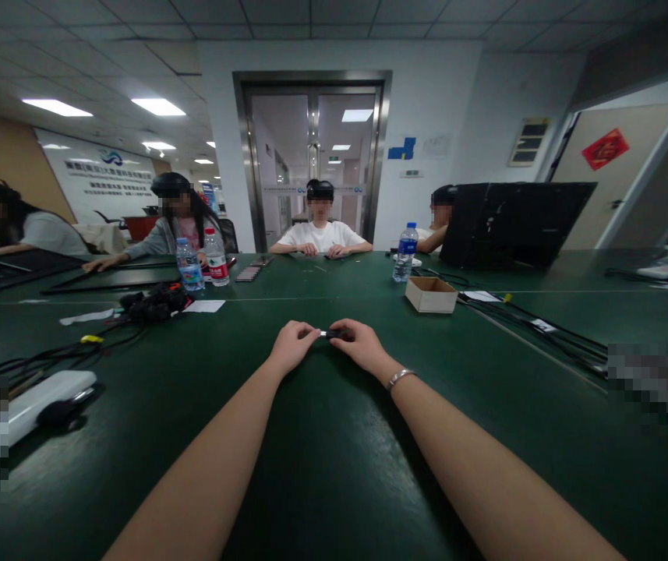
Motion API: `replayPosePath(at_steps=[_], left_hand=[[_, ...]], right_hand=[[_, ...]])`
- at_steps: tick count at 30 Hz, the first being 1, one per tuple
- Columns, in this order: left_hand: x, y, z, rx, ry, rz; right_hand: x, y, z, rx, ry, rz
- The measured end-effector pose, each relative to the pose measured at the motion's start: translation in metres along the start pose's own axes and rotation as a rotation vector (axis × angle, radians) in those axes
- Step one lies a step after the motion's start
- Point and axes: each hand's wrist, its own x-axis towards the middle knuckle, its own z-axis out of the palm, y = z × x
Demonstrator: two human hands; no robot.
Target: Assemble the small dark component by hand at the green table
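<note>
Between my two hands, just above the green table (322, 436), is a small object (324, 334) with a silvery middle part and a dark part at its right. My left hand (294, 347) pinches its silvery left end between thumb and fingertips. The dark part lies in the closed fingers of my right hand (360, 343), which has a silver bracelet at the wrist. My fingers cover both ends, so what exactly the object is cannot be made out.
Ahead to the right stand an open box (432, 296), a bottle (405, 253) and a black monitor (514, 226). Left are two bottles (215, 259), tangled black cables (155, 302) and a white device (47, 401). Cables (535, 327) run along the right. Several people sit around the table.
</note>
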Motion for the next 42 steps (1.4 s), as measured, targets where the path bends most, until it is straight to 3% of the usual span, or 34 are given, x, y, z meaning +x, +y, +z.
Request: replayPosePath(at_steps=[10,16,25,42], left_hand=[[-0.003,0.0,-0.001,-0.166,0.026,0.06],[0.002,-0.004,0.001,-0.184,0.14,-0.13],[0.007,-0.014,0.007,0.027,0.035,0.007],[0.004,-0.009,0.002,0.019,0.021,0.027]], right_hand=[[-0.001,-0.004,-0.002,-0.019,0.007,0.001],[0.0,-0.003,-0.001,-0.008,0.002,0.014],[-0.002,-0.007,-0.001,-0.054,0.027,0.012],[0.001,0.004,0.001,-0.001,0.036,0.015]])
